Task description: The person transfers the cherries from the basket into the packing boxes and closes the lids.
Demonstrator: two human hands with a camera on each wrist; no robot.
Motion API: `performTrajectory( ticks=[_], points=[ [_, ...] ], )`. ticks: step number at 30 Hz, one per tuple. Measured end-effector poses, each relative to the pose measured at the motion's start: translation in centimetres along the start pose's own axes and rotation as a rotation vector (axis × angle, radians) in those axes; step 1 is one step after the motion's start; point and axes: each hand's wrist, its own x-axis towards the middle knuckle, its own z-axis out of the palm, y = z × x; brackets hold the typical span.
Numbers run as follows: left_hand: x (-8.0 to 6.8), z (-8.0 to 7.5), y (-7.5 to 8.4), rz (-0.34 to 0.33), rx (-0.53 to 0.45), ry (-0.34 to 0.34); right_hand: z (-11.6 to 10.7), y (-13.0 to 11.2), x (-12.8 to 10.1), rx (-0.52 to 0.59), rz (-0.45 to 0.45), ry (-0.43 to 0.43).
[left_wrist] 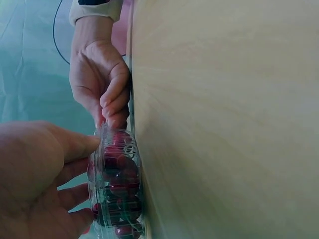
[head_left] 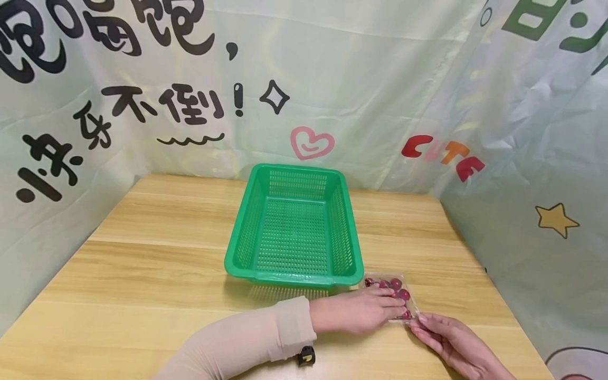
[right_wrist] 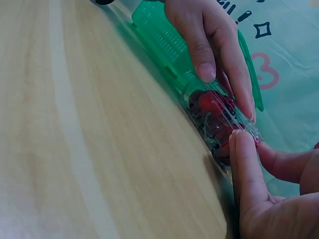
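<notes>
A clear plastic box [head_left: 412,307] of dark-red round fruit [head_left: 404,294] lies on the table, just right of the green basket's near corner. My left hand [head_left: 353,311] reaches across from the left, its fingers laid out straight over the lid. In the left wrist view that hand's thumb [left_wrist: 82,147] is at the lid's edge. My right hand [head_left: 453,340] pinches the box's near right corner between thumb and fingers. Seen from the right wrist, the right fingertips [right_wrist: 241,137] are at the lid's edge, with the fruit [right_wrist: 214,104] showing through the side.
A green perforated basket [head_left: 292,278] stands mid-table with nothing in it. A small black object [head_left: 306,355] shows beside the left sleeve [head_left: 247,338]. Printed cloth [head_left: 370,105] walls off the back and sides of the wooden table [head_left: 157,253].
</notes>
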Motion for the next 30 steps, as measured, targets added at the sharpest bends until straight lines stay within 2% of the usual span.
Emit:
performTrajectory(
  ticks=[4, 11, 17, 19, 23, 30],
  points=[
    [0.0, 0.0, 0.0, 0.002, 0.002, 0.000, 0.1, 0.0, 0.0, -0.021, -0.018, 0.017],
    [0.2, 0.0, 0.0, 0.001, -0.001, 0.006, 0.6, 0.1, 0.1, -0.058, -0.059, 0.122],
    [0.4, 0.1, -0.3, 0.000, 0.013, 0.020, 0.6, 0.0, 0.3, -0.052, -0.059, 0.111],
    [0.4, 0.2, -0.3, -0.003, 0.030, 0.028, 0.6, 0.0, 0.4, -0.079, -0.065, 0.114],
    [0.0, 0.3, -0.3, -0.005, 0.045, 0.048, 0.5, -0.1, 0.4, -0.269, -0.091, 0.132],
    [-0.9, -0.1, -0.4, 0.016, 0.056, 0.072, 1.0, -0.5, 0.5, -0.657, -0.200, 0.244]
  ],
)
